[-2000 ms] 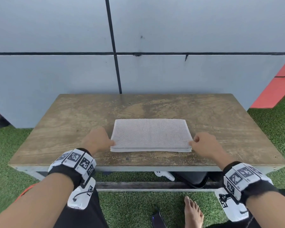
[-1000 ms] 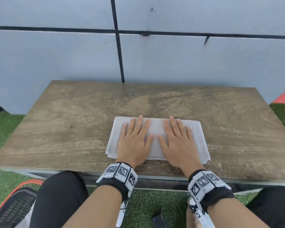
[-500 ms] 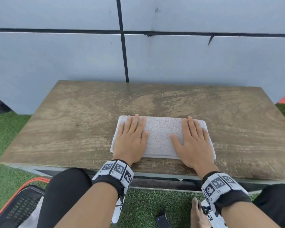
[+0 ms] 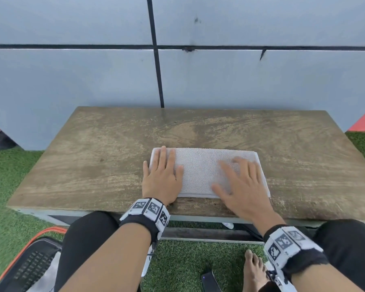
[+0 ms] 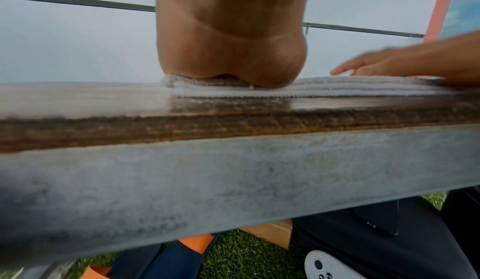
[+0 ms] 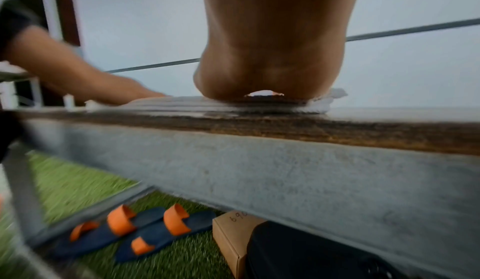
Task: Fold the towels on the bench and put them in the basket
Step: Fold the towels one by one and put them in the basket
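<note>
A white towel, folded into a narrow rectangle of several layers, lies near the front edge of the wooden bench. My left hand lies flat on the towel's left end, fingers straight. My right hand is flat over the right half, fingers spread and blurred by motion. The left wrist view shows my left palm pressing the stacked towel. In the right wrist view my right palm sits on the towel. A dark basket with an orange rim stands on the grass at lower left.
A grey panelled wall backs the bench. Green artificial grass surrounds it. Under the bench lie blue and orange sandals and a cardboard box. My bare foot and black-clad knees are at the front.
Two seconds ago both hands held the towel's front corners; then they lay flat at its middle. Since then they have slid apart, the left to the left end, the right toward the right end.
</note>
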